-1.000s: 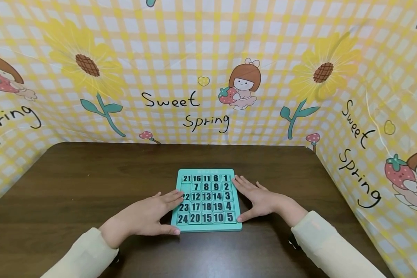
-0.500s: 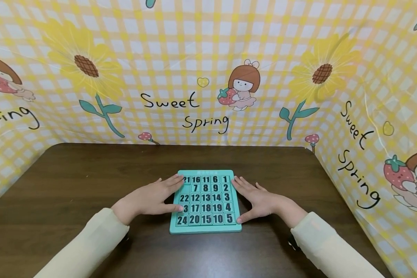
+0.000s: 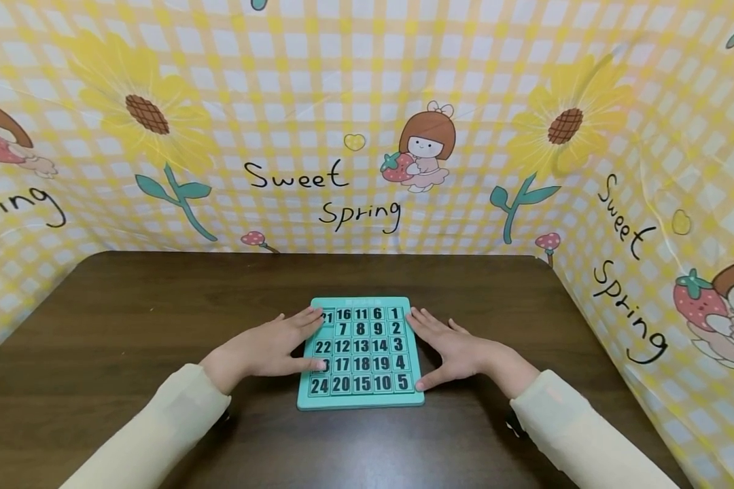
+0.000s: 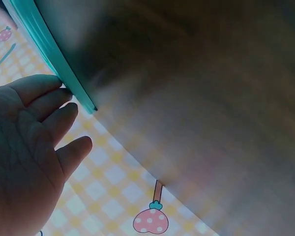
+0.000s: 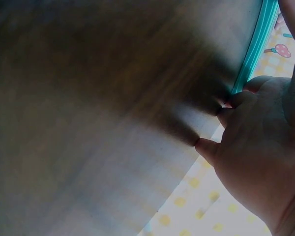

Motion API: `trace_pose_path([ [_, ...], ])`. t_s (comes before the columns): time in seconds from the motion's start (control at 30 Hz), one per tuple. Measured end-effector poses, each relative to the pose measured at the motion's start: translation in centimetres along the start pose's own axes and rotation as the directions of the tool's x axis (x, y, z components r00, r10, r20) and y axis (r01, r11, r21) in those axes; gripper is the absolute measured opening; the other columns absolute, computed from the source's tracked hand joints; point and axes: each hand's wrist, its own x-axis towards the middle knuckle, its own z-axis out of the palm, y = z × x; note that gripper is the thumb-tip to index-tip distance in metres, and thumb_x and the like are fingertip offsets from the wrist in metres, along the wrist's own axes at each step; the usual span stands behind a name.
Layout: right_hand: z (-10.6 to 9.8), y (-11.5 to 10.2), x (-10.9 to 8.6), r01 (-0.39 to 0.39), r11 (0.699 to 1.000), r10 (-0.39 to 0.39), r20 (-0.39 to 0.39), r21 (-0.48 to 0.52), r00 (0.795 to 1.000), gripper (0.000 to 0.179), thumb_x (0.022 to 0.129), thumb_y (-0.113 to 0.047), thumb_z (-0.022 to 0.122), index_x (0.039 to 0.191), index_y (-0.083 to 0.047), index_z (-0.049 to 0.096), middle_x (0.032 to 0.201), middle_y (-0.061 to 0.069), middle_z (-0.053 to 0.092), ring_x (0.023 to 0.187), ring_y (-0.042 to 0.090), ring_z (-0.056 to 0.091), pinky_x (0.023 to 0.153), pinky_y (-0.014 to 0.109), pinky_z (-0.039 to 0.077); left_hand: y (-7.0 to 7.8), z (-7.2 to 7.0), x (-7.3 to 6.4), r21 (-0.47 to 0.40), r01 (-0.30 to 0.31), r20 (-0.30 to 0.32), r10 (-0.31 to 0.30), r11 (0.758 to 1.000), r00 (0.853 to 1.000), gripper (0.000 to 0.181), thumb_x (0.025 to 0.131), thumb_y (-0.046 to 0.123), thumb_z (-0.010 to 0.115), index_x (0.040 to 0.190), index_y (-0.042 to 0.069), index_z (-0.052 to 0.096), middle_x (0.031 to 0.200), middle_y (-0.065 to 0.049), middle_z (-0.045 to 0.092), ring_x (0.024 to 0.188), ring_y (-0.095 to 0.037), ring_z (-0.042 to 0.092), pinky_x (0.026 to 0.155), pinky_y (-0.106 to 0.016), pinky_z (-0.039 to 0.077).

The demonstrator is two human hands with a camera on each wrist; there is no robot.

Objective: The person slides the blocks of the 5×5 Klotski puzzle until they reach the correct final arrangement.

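Note:
A turquoise sliding number puzzle lies flat on the table in the head view, its tiles marked with black numbers. Below tile 21, left of tile 7, is a vacant slot. My left hand has its fingertips on tile 21, partly covering it, and its thumb over tile 23. Tile 21 sits slightly lower than the rest of its row. With fingers stretched, my right hand touches the puzzle's right edge, thumb near the lower right corner. Both wrist views show fingers by the turquoise frame's edge.
The puzzle rests on a dark brown wooden table. A yellow checked cloth with flowers and "Sweet Spring" lettering hangs behind the table and along both sides.
My left hand has moved up the puzzle's left side, from near tile 22 to tile 21. Tile 21 has slid slightly down toward the slot. The right hand stays in place.

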Motion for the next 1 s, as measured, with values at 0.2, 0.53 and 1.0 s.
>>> trace_pose_path([
  [0.2, 0.0, -0.1, 0.0, -0.008, 1.0, 0.008, 0.003, 0.002, 1.0, 0.121, 0.077, -0.065, 0.074, 0.162, -0.019, 0.001, 0.169, 0.001, -0.007, 0.156, 0.022, -0.007, 0.121, 0.065, 0.003, 0.6, 0.3, -0.8, 0.012, -0.002, -0.002, 0.002, 1.0, 1.0, 0.096, 0.09, 0.071, 0.052, 0.156, 0.006, 0.029, 0.166, -0.01, 0.02, 0.155, -0.03, 0.015, 0.119, -0.064, 0.018],
  [0.53, -0.1, -0.1, 0.0, -0.005, 1.0, 0.005, 0.002, -0.003, 1.0, 0.121, 0.077, -0.066, 0.074, 0.162, -0.019, 0.001, 0.169, 0.002, -0.007, 0.156, 0.023, -0.007, 0.121, 0.065, 0.003, 1.6, 0.4, -1.7, 0.019, -0.01, -0.006, 0.01, 1.0, 1.0, 0.095, 0.09, 0.069, 0.054, 0.155, 0.003, 0.032, 0.165, -0.013, 0.022, 0.154, -0.03, 0.018, 0.118, -0.064, 0.021],
  [1.0, -0.1, -0.1, 0.0, -0.005, 1.0, 0.005, -0.001, -0.003, 1.0, 0.121, 0.077, -0.066, 0.074, 0.162, -0.02, 0.001, 0.169, 0.001, -0.007, 0.156, 0.022, -0.007, 0.121, 0.065, 0.003, 1.6, 0.4, -0.3, 0.024, -0.065, -0.022, 0.066, 0.998, 0.998, 0.092, 0.093, 0.067, 0.049, 0.157, 0.006, 0.026, 0.167, -0.01, 0.019, 0.155, -0.029, 0.015, 0.12, -0.063, 0.017],
])
